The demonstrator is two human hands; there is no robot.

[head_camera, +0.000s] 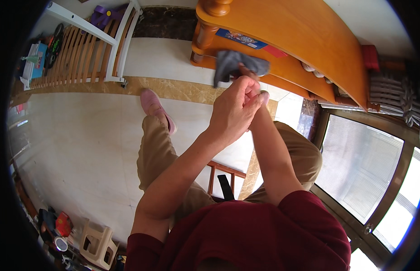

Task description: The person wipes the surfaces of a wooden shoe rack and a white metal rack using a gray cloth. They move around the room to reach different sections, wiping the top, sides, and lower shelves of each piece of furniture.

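Observation:
A grey cloth [242, 62], blurred, hangs from my right hand [248, 71] in front of the lower shelf of a wooden cabinet [291, 37]. My left hand [235, 105] crosses over my right wrist with its fingers curled and the thumb against the index finger. Whether those fingers grip the wrist or something small is hidden by the hand itself. Most of the right hand is also covered, only some dark, blurred fingers showing at the cloth.
A blue printed box [242, 38] and a red item [276, 50] lie on the shelf. A white-framed slatted rack [113, 61] stands left. Glazed door panels [362, 162] are at right, a beige plastic stool [96, 244] lower left. Below me is a wooden frame [212, 176].

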